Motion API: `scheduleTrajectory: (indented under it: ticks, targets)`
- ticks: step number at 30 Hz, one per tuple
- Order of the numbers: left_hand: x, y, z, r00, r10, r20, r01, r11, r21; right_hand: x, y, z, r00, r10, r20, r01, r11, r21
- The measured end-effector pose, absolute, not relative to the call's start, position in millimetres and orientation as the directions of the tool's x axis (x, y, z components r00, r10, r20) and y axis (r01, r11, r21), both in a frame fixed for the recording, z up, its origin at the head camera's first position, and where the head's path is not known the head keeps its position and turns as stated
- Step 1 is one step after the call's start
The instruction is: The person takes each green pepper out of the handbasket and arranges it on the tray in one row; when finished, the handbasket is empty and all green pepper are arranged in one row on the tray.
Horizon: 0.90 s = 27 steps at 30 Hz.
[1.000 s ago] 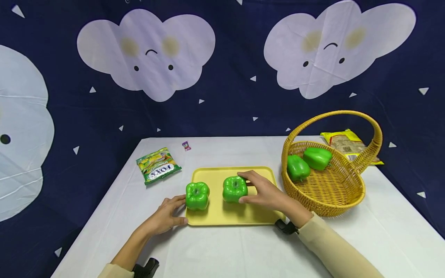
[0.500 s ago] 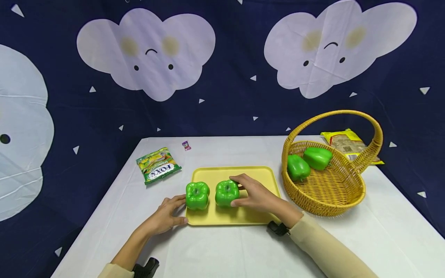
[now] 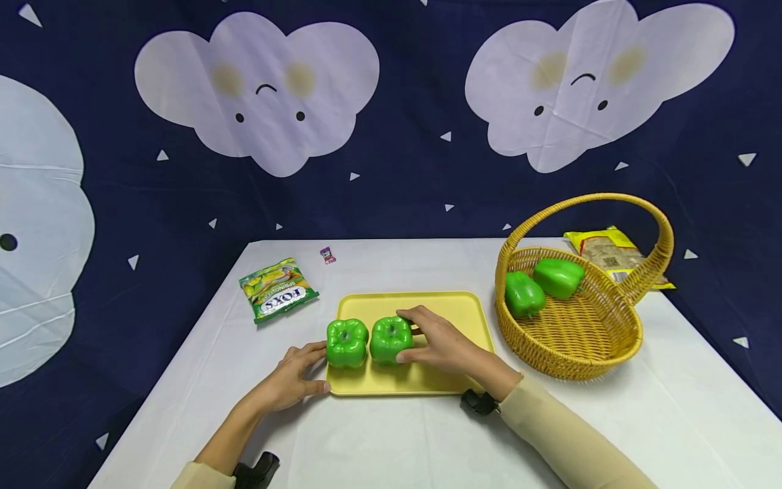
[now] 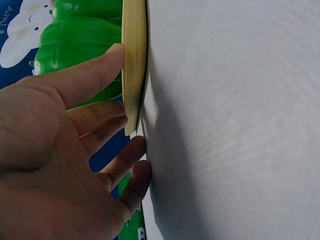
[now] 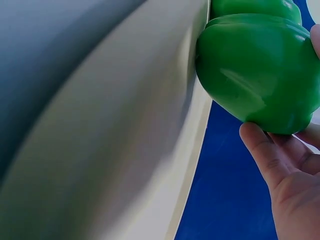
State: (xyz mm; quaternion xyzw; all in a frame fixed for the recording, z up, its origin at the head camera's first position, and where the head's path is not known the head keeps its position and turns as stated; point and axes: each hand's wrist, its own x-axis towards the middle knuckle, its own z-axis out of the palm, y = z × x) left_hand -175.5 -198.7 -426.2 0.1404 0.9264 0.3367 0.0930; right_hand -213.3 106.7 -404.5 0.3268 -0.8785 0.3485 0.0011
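Note:
Two green bell peppers stand stem up on a yellow tray. My right hand holds the right-hand bell pepper from its right side, thumb at the front and fingers behind. In the right wrist view this bell pepper fills the upper right, fingertips against its side. Close beside it, to the left, stands the other bell pepper. My left hand rests at the tray's left edge. In the left wrist view its thumb and relaxed fingers touch the tray rim.
A wicker basket with a tall handle stands right of the tray, two more green peppers inside. Behind it lies a yellow-edged packet. A green FOX'S bag and a tiny purple wrapped sweet lie back left on the white-covered table.
My right hand has moved left with its bell pepper, bringing it close to the other one. My left hand has stayed at the tray's edge.

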Motion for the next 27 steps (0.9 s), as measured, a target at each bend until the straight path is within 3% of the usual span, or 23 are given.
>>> scheduleTrajectory:
  ticks: [27]
  targets:
    - [-175.5,-199.8,-425.7,-0.946,0.312,-0.091,0.182,0.739,0.648,-212.1,102.2,-402.9,-0.788,-0.578,0.212,-0.571,0.557,-0.603]
